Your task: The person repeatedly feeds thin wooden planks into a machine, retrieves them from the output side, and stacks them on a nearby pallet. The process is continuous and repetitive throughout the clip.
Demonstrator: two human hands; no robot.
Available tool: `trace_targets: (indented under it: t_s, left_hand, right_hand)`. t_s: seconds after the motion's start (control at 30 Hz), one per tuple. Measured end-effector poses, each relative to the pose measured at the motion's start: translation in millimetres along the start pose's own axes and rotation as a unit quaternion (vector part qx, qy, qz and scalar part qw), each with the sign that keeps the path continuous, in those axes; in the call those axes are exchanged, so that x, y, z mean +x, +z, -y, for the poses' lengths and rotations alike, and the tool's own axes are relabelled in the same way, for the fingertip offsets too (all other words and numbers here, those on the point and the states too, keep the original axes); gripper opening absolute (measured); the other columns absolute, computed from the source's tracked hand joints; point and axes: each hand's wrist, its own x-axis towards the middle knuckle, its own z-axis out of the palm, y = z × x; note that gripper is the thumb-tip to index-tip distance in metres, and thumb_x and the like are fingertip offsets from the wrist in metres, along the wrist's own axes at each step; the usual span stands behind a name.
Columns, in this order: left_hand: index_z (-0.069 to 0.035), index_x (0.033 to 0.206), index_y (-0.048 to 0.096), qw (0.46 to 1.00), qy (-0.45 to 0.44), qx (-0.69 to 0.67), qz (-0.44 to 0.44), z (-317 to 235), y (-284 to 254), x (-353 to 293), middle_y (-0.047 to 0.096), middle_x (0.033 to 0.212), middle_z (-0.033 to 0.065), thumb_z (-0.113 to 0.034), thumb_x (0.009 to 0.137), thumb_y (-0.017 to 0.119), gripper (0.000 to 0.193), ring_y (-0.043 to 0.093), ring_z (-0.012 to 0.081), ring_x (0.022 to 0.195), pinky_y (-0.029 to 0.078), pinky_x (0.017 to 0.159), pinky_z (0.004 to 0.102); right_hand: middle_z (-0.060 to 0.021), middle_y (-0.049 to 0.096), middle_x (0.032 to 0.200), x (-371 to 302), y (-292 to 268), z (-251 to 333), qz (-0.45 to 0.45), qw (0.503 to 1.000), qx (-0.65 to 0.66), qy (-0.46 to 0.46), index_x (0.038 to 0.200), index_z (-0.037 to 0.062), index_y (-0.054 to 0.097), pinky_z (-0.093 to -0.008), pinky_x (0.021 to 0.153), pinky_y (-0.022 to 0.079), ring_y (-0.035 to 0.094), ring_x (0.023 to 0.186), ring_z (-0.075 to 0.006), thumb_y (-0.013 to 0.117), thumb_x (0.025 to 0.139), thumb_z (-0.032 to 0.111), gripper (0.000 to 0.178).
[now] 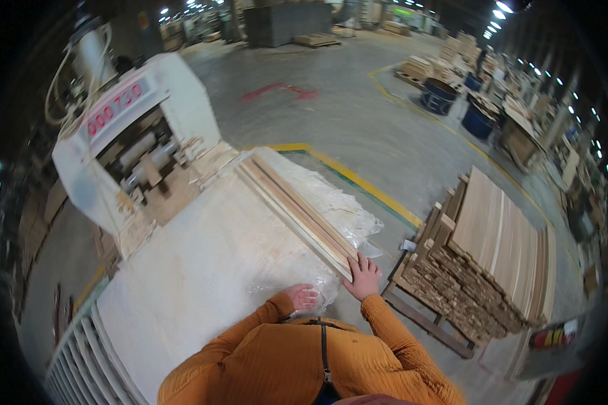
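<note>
Several long, narrow wooden strips [297, 210] lie side by side along the right edge of a pale worktable [203, 250]. My right hand [363, 277] is at their near end, with its fingers over the wood and its thumb on the nearer side. My left hand [302, 297] is open beside the table's near edge, palm up and fingers apart, with nothing in it. Clear plastic sheeting [324, 287] shows around that near corner, between my hands.
A white machine with rollers [135, 128] stands at the table's far left. To my right, stacked boards [496, 236] sit on a wooden pallet [429, 324]. Yellow floor lines [358, 179] run beyond the table. Blue drums [439, 96] and wood piles stand farther right.
</note>
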Motion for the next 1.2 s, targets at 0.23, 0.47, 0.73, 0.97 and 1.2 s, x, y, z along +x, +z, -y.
trace_targets:
  t_s: [0.23,0.47,0.73,0.97,1.2]
  left_hand:
    - [-0.010,0.107,0.054,0.909,0.282,-0.302,-0.060,-73,-78,-31,0.059,0.107,0.0099,-0.035,0.095,0.042,0.030,0.056,0.0283,0.094,0.048,0.080,0.0421]
    - [-0.011,0.111,0.052,0.793,0.437,-0.388,-0.170,-160,-156,-103,0.056,0.108,0.0048,-0.046,0.093,0.041,0.041,0.053,0.0196,0.094,0.047,0.075,0.0348]
    - [-0.013,0.118,0.050,0.741,0.475,-0.324,-0.348,-232,-205,-174,0.048,0.113,0.0048,-0.052,0.087,0.048,0.050,0.047,0.0236,0.088,0.045,0.072,0.0392]
    - [-0.009,0.119,0.051,0.716,0.407,-0.203,-0.530,-306,-217,-202,0.054,0.086,0.0106,-0.060,0.078,0.054,0.066,0.051,0.0261,0.064,0.046,0.057,0.0412]
    - [-0.001,0.124,0.048,0.727,0.285,0.191,-0.595,-319,-220,-195,0.057,0.079,0.0208,-0.062,0.075,0.057,0.079,0.056,0.0341,0.062,0.047,0.058,0.0445]
  right_hand:
    - [-0.0127,0.036,0.141,1,-1,6,0.005,1.000,-0.017,0.001,0.134,0.0216,0.043,-0.0529,0.099,0.026,0.034,0.123,-0.0364,0.071,0.065,0.036,0.076]
    - [-0.0130,0.037,0.140,2,-3,8,-0.028,0.999,0.006,-0.032,0.133,0.0186,0.044,-0.0528,0.099,0.026,0.035,0.123,-0.0376,0.070,0.066,0.036,0.073]
    - [-0.0136,0.036,0.140,3,-3,10,0.014,1.000,-0.022,-0.004,0.134,0.0186,0.043,-0.0532,0.100,0.024,0.034,0.123,-0.0379,0.068,0.068,0.038,0.074]
    - [-0.0130,0.036,0.140,4,0,12,-0.022,0.999,-0.010,-0.028,0.133,0.0191,0.044,-0.0545,0.100,0.024,0.034,0.124,-0.0373,0.068,0.068,0.040,0.072]
    - [-0.0123,0.036,0.141,6,1,11,-0.019,0.999,-0.016,-0.025,0.133,0.0197,0.044,-0.0549,0.098,0.026,0.034,0.124,-0.0370,0.070,0.067,0.041,0.074]
